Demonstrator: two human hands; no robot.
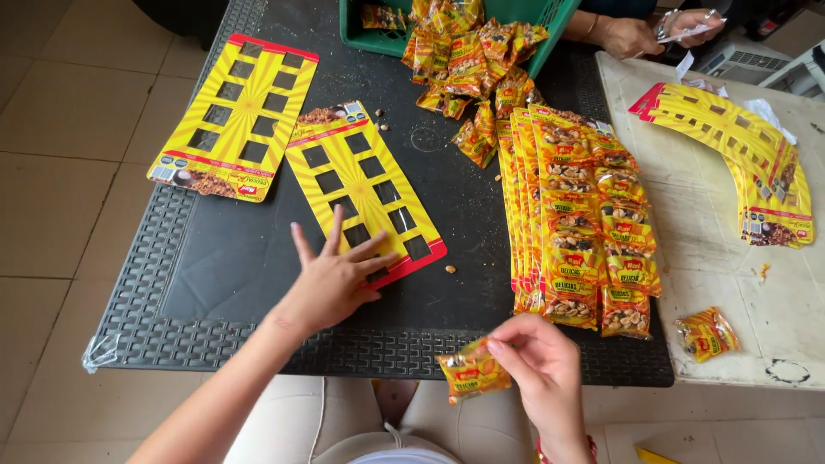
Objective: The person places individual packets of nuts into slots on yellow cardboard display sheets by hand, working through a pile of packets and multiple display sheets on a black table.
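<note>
- Left hand (331, 279) is lying flat with fingers spread apart, pressing on the lower end of a yellow display card (365, 189) with dark rectangular cut-outs; it is gripping nothing.
- Right hand (537, 365) is hovering at the near edge of the tabletop (232, 258), thumb and fingers pinched together on a small yellow snack packet (471, 376).
- That packet is sitting below the tabletop edge, over the person's lap, well apart from the card under the left hand.
- A second display card (234, 116) is lying empty at the far left, just beside the first.
- Filled cards, stacked and overlapping (576, 223), are occupying the right part of the dark surface, between the right hand and the green basket (365, 34).
- Loose snack packets (468, 60) are spilling out of the basket onto the tabletop, near the top of the filled stack.
- A few peanuts and crumbs (449, 269) are lying scattered near the first card's lower corner.
- On the pale side table (713, 258), a curved pile of empty cards (739, 146) is resting at the far right, and a single packet (706, 333) is lying alone near the front.
- Another person's hands (653, 33) are working at the top right, holding something pale; what it is cannot be told.
</note>
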